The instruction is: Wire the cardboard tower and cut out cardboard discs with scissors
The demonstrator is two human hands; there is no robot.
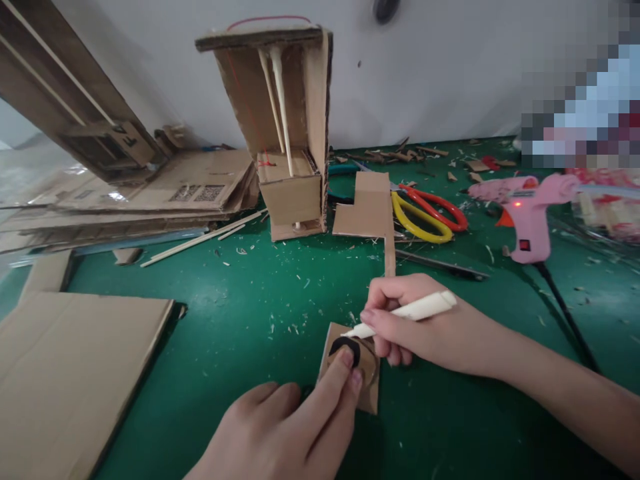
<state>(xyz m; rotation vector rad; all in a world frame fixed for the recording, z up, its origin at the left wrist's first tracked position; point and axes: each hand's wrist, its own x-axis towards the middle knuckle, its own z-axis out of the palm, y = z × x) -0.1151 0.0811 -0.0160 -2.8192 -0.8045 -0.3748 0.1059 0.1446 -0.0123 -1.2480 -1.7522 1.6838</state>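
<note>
My right hand (425,340) is closed around a white marker pen (427,307), held slanted like a writing tool. Its tip meets the edge of a small black disc (342,344). Under the disc lies a small piece of cardboard (369,400), which bears a drawn curved line at its right side. With outstretched fingertips, my left hand (290,427) presses the disc down on the cardboard, its other fingers curled in. The fingers hide the disc's lower part and some of the cardboard.
A cardboard structure with sticks (295,200) stands at the back. Right of it lie an L-shaped cardboard piece (373,200), scissors (425,227) and a pink glue gun (533,220) with its light on. Cardboard sheets (75,373) lie left; scraps dot the green table (240,347).
</note>
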